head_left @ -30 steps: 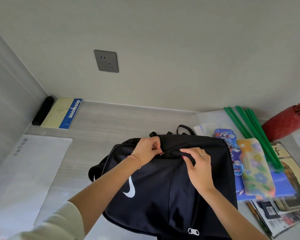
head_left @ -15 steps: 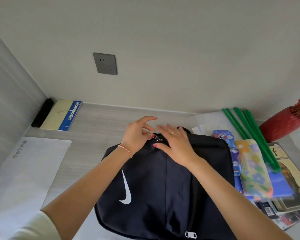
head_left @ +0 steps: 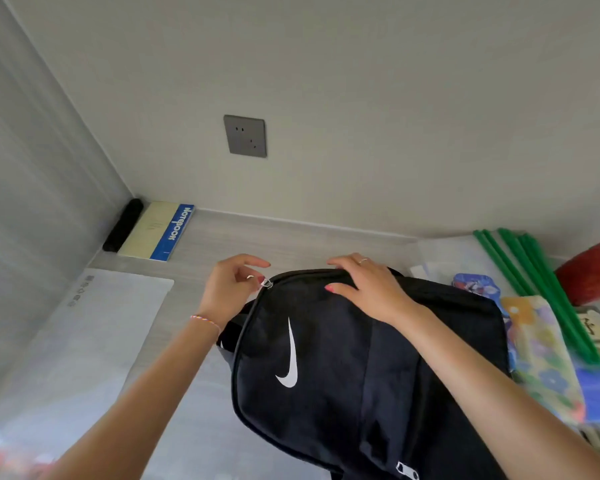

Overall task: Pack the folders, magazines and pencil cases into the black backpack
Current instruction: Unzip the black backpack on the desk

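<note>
— Inspector: State of the backpack (head_left: 361,368)?

— Assistant: Black, white swoosh on its front panel, lying front up. Its silver zip pull (head_left: 266,283) sits at the top left corner.

— Inspector: Pencil cases?

— Assistant: Two, just right of the backpack: a blue cartoon-printed case (head_left: 477,287) near the backpack's top, touching a flowered pastel case (head_left: 541,355) lying lengthwise beside it.

— Inspector: Folders, magazines?

— Assistant: Green-spined clear folders (head_left: 534,271) right of the backpack, under the cases; a magazine (head_left: 598,329) at their far right. All outside the backpack.
</note>
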